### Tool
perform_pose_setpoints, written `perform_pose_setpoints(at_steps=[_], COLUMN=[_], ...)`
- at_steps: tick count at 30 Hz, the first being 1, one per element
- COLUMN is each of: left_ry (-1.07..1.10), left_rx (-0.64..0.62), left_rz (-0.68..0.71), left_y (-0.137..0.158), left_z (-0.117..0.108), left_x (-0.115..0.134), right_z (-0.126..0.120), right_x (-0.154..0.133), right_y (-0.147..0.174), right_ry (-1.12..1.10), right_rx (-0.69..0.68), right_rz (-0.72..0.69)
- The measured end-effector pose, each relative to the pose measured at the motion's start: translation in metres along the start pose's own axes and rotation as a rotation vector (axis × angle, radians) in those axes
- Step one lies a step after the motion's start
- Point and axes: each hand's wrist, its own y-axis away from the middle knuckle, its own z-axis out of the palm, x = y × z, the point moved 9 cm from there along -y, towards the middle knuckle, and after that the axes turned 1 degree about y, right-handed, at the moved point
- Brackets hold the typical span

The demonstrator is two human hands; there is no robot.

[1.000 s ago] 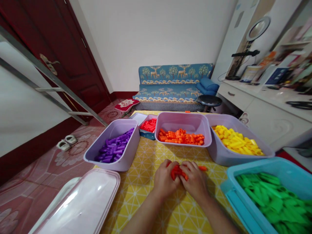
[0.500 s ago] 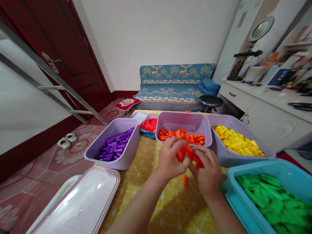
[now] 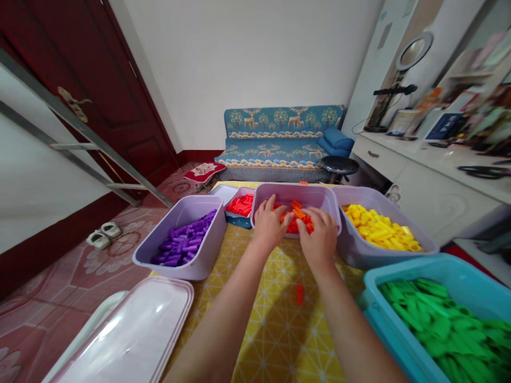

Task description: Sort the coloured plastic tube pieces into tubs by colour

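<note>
My left hand reaches over the near rim of the middle lilac bin, its fingers spread. On the other side of the same bin, my right hand has its fingers apart and bent down. Between the two hands lie loose orange tube-shaped plastic pieces, some hidden behind my fingers. The fingertips are at or near these pieces; whether they touch is unclear. One single orange piece lies on the yellow patterned tablecloth, between my forearms.
Purple pieces fill a lilac bin at left, red pieces a small box. Yellow pieces and green pieces lie in bins at right. A pale lid rests front left. Behind stand a stool and sofa.
Both hands have moved forward from above the tablecloth to the middle bin. The orange pieces they held together are let go, and the fingers have spread. The view has shifted slightly.
</note>
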Motion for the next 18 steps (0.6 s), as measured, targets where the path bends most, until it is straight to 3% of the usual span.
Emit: perform_pose_setpoints(at_steps=[4, 7, 9, 14, 18], left_ry=[-0.081, -0.126, -0.142, -0.13, -0.076], left_rx=[-0.079, -0.205, -0.222, -0.131, 0.008], left_rz=[0.064, 0.147, 0.175, 0.242, 0.268], left_y=[0.028, 0.039, 0.037, 0.005, -0.012], left_z=[-0.01, 0.006, 0.015, 0.021, 0.016], left_x=[0.014, 0.017, 0.016, 0.018, 0.015], right_z=[-0.031, -0.034, -0.029, -0.006, -0.001], right_x=[0.017, 0.022, 0.025, 0.03, 0.035], right_y=[0.051, 0.086, 0.107, 0.142, 0.148], right_ry=[0.035, 0.13, 0.191, 0.305, 0.324], right_rx=[-0.009, -0.107, -0.167, -0.32, -0.358], right_rz=[0.05, 0.05, 0.057, 0.061, 0.069])
